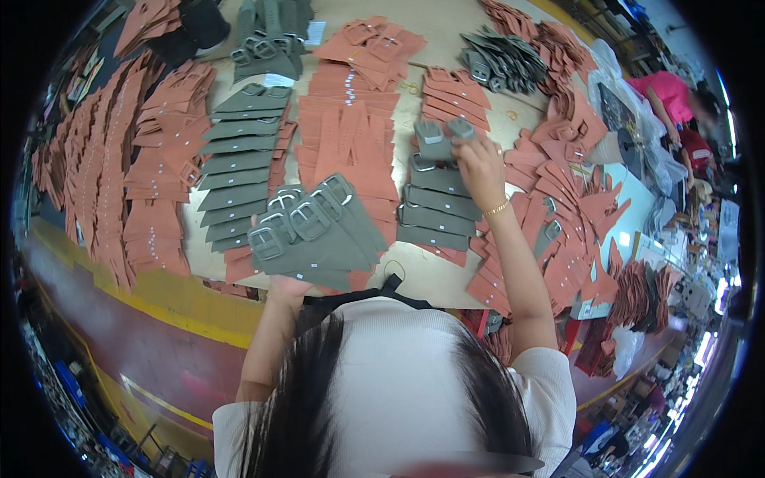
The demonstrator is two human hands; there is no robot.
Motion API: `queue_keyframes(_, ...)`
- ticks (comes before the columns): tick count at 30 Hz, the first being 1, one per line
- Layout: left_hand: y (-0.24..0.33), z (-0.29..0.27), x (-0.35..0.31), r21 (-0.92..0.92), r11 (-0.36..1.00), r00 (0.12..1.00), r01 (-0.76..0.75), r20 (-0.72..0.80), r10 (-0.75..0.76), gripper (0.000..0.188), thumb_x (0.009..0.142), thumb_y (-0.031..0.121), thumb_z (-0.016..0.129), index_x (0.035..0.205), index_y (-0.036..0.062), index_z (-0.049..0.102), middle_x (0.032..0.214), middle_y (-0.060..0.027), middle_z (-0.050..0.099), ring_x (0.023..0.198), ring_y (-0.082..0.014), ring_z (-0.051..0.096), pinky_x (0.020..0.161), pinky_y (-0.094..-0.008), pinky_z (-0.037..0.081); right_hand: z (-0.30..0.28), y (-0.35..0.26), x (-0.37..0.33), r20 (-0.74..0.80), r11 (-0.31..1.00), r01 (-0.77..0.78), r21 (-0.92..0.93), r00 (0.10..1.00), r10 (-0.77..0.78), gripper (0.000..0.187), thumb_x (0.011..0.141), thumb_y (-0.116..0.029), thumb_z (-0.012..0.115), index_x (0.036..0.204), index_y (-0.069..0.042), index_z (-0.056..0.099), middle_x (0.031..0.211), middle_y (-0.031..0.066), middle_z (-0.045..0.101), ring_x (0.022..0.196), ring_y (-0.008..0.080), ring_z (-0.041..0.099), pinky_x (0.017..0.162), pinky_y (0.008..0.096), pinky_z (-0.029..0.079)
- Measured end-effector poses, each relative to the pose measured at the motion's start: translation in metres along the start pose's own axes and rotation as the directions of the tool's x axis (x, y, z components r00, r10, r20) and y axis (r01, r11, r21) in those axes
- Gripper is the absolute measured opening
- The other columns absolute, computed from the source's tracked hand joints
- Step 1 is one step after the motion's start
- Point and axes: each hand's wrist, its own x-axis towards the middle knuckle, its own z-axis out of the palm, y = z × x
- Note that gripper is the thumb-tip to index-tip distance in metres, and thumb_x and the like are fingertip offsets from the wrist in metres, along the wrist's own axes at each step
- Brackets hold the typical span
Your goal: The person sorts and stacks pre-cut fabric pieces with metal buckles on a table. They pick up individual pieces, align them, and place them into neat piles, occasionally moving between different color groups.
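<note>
A fanned bundle of grey-green buckled strap pieces (pixel 319 239) rests on my left hand (pixel 288 287), which grips it from below; most of its fingers are hidden under the pieces. Square metal-look buckles show along the bundle's upper edge. Farther off to the right, my right hand (pixel 480 169) pinches a grey-green buckled piece (pixel 433 145) at the far end of an overlapping row of grey-green pieces (pixel 436 217). Its fingertips are partly hidden by the hand itself. Small white labels dot the pieces.
Overlapping rows of orange pieces (pixel 348 143) cover the table's middle, with more orange rows (pixel 107 171) at left and loose orange piles (pixel 558 255) at right. Another grey-green row (pixel 239 171) lies left of centre. A person in pink (pixel 665 92) is at the far right.
</note>
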Motion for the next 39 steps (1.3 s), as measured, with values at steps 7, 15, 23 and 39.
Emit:
queue_keyframes(7, -0.006, 0.000, 0.005, -0.112, 0.992, 0.993, 0.054, 0.110, -0.041, 0.072, 0.089, 0.070, 0.041, 0.132, 0.0152, 0.057, 0.138, -0.0123, 0.053, 0.128, -0.0352, 0.047, 0.109, -0.0564, 0.031, 0.005, -0.010, -0.029, 0.170, 0.985, -0.087, 0.152, 0.984, 0.061, 0.014, 0.076, -0.006, 0.068, 0.090, -0.009, 0.065, 0.104, 0.0014, 0.068, 0.098, 0.0239, 0.059, 0.087, 0.0387, 0.043)
queue_keyframes(15, -0.009, 0.004, 0.009, -0.226, 0.957, 0.942, 0.184, 0.318, -0.106, 0.077, 0.089, 0.071, 0.039, 0.141, 0.0151, 0.048, 0.146, -0.0119, 0.046, 0.133, -0.0341, 0.043, 0.112, -0.0562, 0.027, -0.005, -0.082, 0.042, 0.097, 0.933, -0.028, 0.360, 0.995, -0.007, 0.010, 0.079, -0.011, 0.072, 0.088, -0.008, 0.069, 0.116, 0.0073, 0.063, 0.104, 0.0290, 0.057, 0.090, 0.0399, 0.043)
queue_keyframes(23, 0.012, -0.022, -0.022, -0.326, 0.942, 0.925, 0.082, 0.377, 0.050, 0.085, 0.087, 0.071, 0.042, 0.148, 0.0114, 0.038, 0.151, -0.0118, 0.039, 0.137, -0.0325, 0.038, 0.114, -0.0551, 0.025, 0.042, -0.195, 0.179, 0.041, 0.751, 0.238, 0.616, 0.942, -0.333, 0.013, 0.084, -0.011, 0.068, 0.096, -0.005, 0.069, 0.113, 0.0093, 0.062, 0.098, 0.0277, 0.058, 0.085, 0.0360, 0.048)
queue_keyframes(39, 0.057, -0.096, -0.063, -0.314, 0.945, 0.899, -0.095, 0.380, 0.217, 0.091, 0.086, 0.074, 0.041, 0.150, 0.0101, 0.034, 0.153, -0.0107, 0.036, 0.140, -0.0335, 0.035, 0.114, -0.0571, 0.025, 0.242, -0.325, 0.323, 0.593, 0.962, 0.060, 0.267, 0.777, -0.213, 0.067, 0.065, -0.045, 0.084, 0.121, -0.015, 0.061, 0.124, 0.0089, 0.056, 0.119, 0.0318, 0.051, 0.101, 0.0495, 0.039)
